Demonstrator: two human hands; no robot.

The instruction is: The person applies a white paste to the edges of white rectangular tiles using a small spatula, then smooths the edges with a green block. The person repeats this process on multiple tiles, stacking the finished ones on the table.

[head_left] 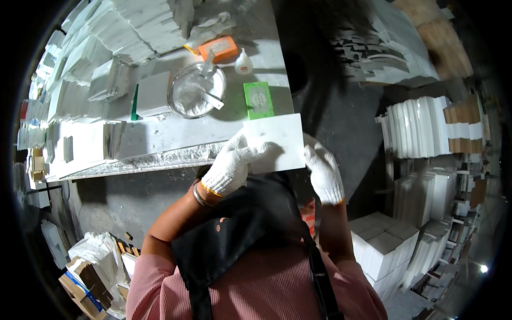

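The gloved left hand grips a white tile, thumb on top; the gloved right hand holds its other side, by the table, near a green box

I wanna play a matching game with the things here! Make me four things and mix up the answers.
Things
1. White tile
2. Round bowl
3. Squeeze bottle
4. Rectangular box nearest the tile

Clues
A. Bright green
B. Metal, with white material inside
C. Between the gloved left hand and right hand
D. White, narrowing to a pointed top

Right pairs: 1-C, 2-B, 3-D, 4-A
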